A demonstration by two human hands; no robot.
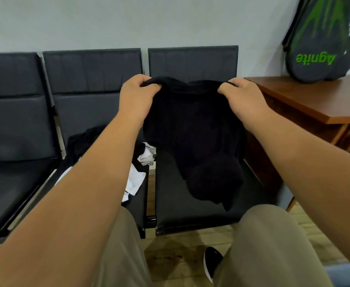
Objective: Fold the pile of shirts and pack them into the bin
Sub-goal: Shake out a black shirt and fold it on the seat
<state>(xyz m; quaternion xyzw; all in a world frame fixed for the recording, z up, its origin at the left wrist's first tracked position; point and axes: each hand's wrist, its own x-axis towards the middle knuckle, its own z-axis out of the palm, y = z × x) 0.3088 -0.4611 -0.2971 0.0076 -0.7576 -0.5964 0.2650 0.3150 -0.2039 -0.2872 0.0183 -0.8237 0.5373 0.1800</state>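
Black shirt, black-and-white pile, dark grey seats, brown table, green-lettered grey bag.

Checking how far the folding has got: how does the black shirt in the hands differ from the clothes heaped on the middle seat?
The black shirt is lifted, gripped at its top edge by the left hand and the right hand, with its lower end bunched low over the right seat. The heap lies loose on the middle seat. The black shirt is one all-black garment, while the heap mixes black and white pieces. Both are unfolded.
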